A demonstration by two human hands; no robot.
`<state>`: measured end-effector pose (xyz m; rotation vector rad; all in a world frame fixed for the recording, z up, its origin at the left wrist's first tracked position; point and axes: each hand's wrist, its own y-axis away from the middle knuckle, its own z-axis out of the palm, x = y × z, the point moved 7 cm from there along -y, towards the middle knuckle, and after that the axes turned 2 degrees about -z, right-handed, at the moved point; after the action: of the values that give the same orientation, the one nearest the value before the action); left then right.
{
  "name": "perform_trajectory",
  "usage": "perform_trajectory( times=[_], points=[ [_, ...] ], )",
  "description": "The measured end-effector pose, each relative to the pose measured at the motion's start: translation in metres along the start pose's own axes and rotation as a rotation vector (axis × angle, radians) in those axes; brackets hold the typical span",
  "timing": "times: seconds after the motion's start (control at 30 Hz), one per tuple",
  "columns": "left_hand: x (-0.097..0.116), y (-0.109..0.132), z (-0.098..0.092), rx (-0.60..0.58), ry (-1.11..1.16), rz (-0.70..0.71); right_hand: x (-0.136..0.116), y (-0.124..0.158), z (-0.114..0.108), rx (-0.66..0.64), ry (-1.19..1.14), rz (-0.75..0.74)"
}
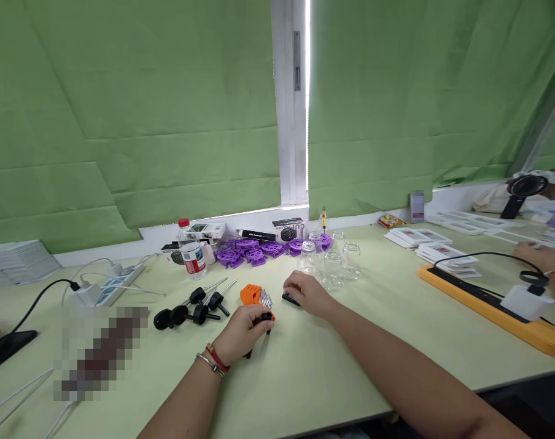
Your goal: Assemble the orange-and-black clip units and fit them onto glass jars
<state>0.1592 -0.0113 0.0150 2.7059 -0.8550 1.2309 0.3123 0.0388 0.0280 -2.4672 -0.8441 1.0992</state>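
Note:
My left hand [246, 332] is closed around a small black part [267, 316] with a bit of orange beside it; the fingers cover most of it. Right behind it on the table lie orange slotted plastic pieces [250, 294] and several thin metal rods [266, 299]. My right hand [307, 292], fingers curled, grips the near end of a slim black piece [290, 299] low over the table. To the left lie several black round-headed parts [199, 314], some with metal stems. Several clear glass jars [332, 265] stand just beyond my right hand.
Purple plastic pieces [247, 249] line the back, near a red-capped bottle [193, 253] and a cup holder box [289, 230]. A power strip [119, 285] with cables lies left. On the right are an orange power strip [488, 308], card stacks [442, 257] and another person's hand [536, 255].

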Motion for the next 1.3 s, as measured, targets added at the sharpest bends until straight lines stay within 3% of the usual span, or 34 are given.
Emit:
perform_trajectory(
  times=[0.1,0.2,0.73,0.8,0.87,0.93,0.97,1.03,1.1,1.3],
  points=[
    [-0.003,0.000,0.000,0.006,0.012,-0.012,-0.038,0.008,0.010,-0.078,-0.063,-0.194],
    [-0.005,-0.001,-0.001,0.012,0.032,-0.017,-0.056,0.013,0.022,-0.156,-0.028,-0.263],
    [-0.002,-0.001,-0.002,0.001,0.035,-0.017,-0.055,0.015,0.030,-0.204,-0.009,-0.252],
    [-0.003,-0.001,-0.002,0.005,0.028,-0.021,-0.049,0.010,0.025,-0.171,-0.039,-0.234],
    [-0.004,-0.001,-0.002,0.009,0.024,-0.025,-0.028,0.003,0.013,-0.059,-0.045,-0.124],
    [-0.005,-0.001,-0.001,0.002,0.022,-0.025,0.007,-0.001,-0.006,0.117,0.025,0.124],
    [-0.005,-0.001,-0.001,-0.003,0.022,-0.023,0.025,-0.001,-0.012,0.146,0.084,0.243],
    [-0.005,-0.001,-0.001,-0.010,0.026,-0.018,0.053,0.001,-0.014,0.083,0.205,0.389],
    [-0.004,-0.001,-0.001,-0.012,0.027,-0.014,0.068,0.001,-0.011,0.013,0.264,0.417],
    [-0.004,-0.001,-0.002,-0.006,0.009,-0.002,0.078,0.001,0.002,-0.051,0.316,0.439]
  ],
)
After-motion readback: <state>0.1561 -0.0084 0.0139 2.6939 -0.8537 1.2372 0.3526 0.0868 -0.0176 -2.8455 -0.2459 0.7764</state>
